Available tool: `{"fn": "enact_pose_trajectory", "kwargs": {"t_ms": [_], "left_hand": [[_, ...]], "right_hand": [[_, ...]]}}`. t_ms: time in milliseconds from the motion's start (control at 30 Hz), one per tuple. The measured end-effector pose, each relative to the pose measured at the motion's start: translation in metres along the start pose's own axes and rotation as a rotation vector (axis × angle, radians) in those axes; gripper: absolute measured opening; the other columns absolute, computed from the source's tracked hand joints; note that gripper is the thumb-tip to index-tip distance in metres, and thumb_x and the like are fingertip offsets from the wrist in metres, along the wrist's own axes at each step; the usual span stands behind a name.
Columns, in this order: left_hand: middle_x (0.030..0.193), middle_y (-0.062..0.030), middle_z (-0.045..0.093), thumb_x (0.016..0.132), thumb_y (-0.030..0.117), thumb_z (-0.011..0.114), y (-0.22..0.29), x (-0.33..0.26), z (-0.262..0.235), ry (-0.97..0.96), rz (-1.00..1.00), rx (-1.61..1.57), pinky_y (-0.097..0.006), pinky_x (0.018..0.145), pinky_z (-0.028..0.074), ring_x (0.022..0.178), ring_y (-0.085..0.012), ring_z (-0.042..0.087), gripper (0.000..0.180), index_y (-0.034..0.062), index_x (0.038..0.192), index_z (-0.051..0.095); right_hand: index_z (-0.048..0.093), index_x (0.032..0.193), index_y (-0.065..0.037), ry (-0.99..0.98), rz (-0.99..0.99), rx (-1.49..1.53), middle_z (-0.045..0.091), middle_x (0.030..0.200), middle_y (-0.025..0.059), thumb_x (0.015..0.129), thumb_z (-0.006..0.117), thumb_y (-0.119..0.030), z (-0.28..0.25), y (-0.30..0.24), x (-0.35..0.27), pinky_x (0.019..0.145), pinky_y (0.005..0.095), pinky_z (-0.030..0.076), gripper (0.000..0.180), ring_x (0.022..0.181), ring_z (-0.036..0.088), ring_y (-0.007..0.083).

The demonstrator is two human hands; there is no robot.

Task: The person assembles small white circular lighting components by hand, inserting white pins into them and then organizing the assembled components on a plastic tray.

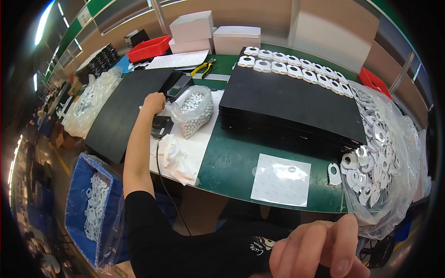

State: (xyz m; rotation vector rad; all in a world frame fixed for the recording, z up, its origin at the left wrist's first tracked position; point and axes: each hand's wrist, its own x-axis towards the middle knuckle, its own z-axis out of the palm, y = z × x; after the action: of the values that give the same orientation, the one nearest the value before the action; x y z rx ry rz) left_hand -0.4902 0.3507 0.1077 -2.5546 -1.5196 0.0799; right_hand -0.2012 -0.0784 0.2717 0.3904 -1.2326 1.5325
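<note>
While the left arm is stretched out across the bench, the left hand (153, 103) is seen curled into a loose fist at the near edge of a large black sheet (127, 109), just beside a clear bag of small white beads (194, 111); whether anything is pinched inside the fingers cannot be told from this angle. A small black device (162, 126) with a cable running off the table edge is found directly below that hand, lying on white paper next to a crumpled heap of white plastic film (174, 157). The right hand (320, 250) is held low and close to the camera, well apart from the bench, with its fingers bent and partly open and nothing visibly gripped. On the green table (227, 162) a thick stack of black sheets (292, 109) is set, topped along its far edge by two rows of white flat rings (292, 65). A white square sheet (281, 180) is laid near the front edge, and a clear bag of white ring parts (380, 153) is slumped at the right. A blue bin (76, 204) of similar white parts is placed on the left below the table.
</note>
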Motion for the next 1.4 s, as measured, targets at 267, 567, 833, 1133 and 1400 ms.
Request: {"fn": "enact_pose_trajectory", "kwargs": {"t_ms": [267, 567, 833, 1133, 1400], "left_hand": [[0.071, -0.0078, 0.062, 0.063, 0.009, 0.062, 0.028, 0.003, 0.002, 0.202, 0.236, 0.102, -0.039, 0.068, 0.045, 0.073, -0.0275, 0.061, 0.016, 0.0166, 0.072, 0.072], [0.079, -0.0102, 0.061, 0.068, 0.009, 0.061, 0.085, 0.032, -0.009, 0.215, 0.303, 0.237, -0.035, 0.071, 0.044, 0.075, -0.0244, 0.061, 0.008, 0.011, 0.063, 0.067], [0.081, -0.0116, 0.059, 0.065, 0.01, 0.063, 0.098, 0.025, -0.031, 0.095, 0.297, 0.152, -0.039, 0.065, 0.047, 0.075, -0.0292, 0.06, 0.004, 0.0067, 0.067, 0.064], [0.082, -0.0128, 0.063, 0.072, 0.016, 0.06, 0.163, 0.069, -0.139, 0.124, 0.181, -0.394, -0.034, 0.069, 0.049, 0.075, -0.0245, 0.061, 0.015, 0.001, 0.071, 0.058], [0.105, -0.016, 0.062, 0.088, 0.021, 0.049, 0.312, 0.177, -0.161, 0.168, 0.524, -1.032, -0.029, 0.085, 0.042, 0.093, -0.0183, 0.057, 0.02, 0.0014, 0.092, 0.051]], "right_hand": [[0.041, 0.116, -0.009, 0.043, 0.026, 0.219, 0.049, 0.111, 0.0204, 0.086, 0.062, -0.03, -0.012, -0.048, -0.04, 0.091, 0.0362, 0.045, 0.042, 0.103, 0.054, 0.033], [0.04, 0.119, -0.011, -0.016, -0.079, 0.056, 0.05, 0.111, 0.0187, 0.085, 0.063, -0.033, -0.014, -0.087, -0.036, 0.089, 0.0337, 0.045, 0.046, 0.102, 0.054, 0.0305], [0.039, 0.121, -0.011, -0.105, -0.146, 0.028, 0.05, 0.11, 0.0174, 0.082, 0.066, -0.038, -0.048, -0.107, -0.05, 0.09, 0.0324, 0.045, 0.054, 0.108, 0.052, 0.0299], [0.056, 0.092, 0.002, 0.758, -0.2, -1.676, 0.06, 0.087, 0.0161, 0.086, 0.057, -0.025, -0.074, -0.147, -0.177, 0.073, 0.0345, 0.046, 0.028, 0.081, 0.057, 0.0253], [0.056, 0.092, 0.0, 1.421, 0.125, -2.162, 0.058, 0.089, 0.0133, 0.086, 0.051, -0.005, -0.078, -0.201, -0.294, 0.079, 0.0336, 0.042, 0.01, 0.084, 0.055, 0.0252]]}}
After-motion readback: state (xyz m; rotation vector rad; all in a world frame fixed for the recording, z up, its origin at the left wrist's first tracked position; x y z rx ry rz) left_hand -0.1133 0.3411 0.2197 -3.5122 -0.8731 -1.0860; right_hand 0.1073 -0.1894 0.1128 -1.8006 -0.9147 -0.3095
